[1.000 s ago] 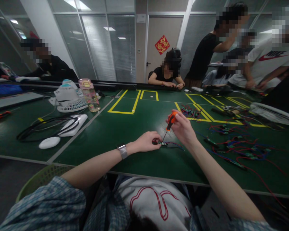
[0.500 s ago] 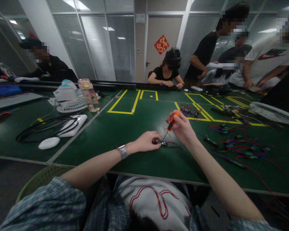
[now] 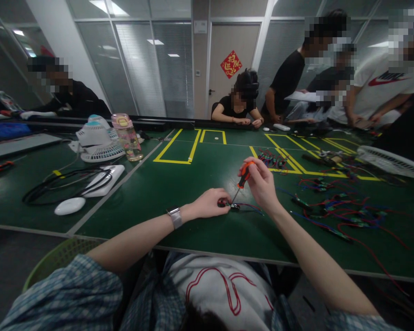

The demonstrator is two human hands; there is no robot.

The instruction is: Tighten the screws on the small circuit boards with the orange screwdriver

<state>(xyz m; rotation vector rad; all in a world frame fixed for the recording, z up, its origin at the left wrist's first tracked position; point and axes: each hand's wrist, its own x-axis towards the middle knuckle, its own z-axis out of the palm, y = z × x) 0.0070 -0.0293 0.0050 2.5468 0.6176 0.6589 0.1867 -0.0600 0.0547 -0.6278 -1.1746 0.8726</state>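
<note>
My right hand [image 3: 261, 184] is closed round an orange-and-black screwdriver [image 3: 244, 175], held upright with its tip down on a small wired part [image 3: 233, 207] lying on the green table [image 3: 193, 184]. My left hand [image 3: 210, 202], with a watch on the wrist, rests on the table and pinches the left end of that small part. Thin red and blue wires run off to the right from the part.
A heap of red and blue wired parts [image 3: 334, 207] lies to the right. A water bottle [image 3: 127, 137], a small fan [image 3: 96, 140], a white box with black cable [image 3: 103, 177] and a white puck [image 3: 70, 206] sit left. Several people work along the far side.
My right hand has shifted slightly on the screwdriver handle, as if turning it; the left hand stays in place. People at the back right have moved.
</note>
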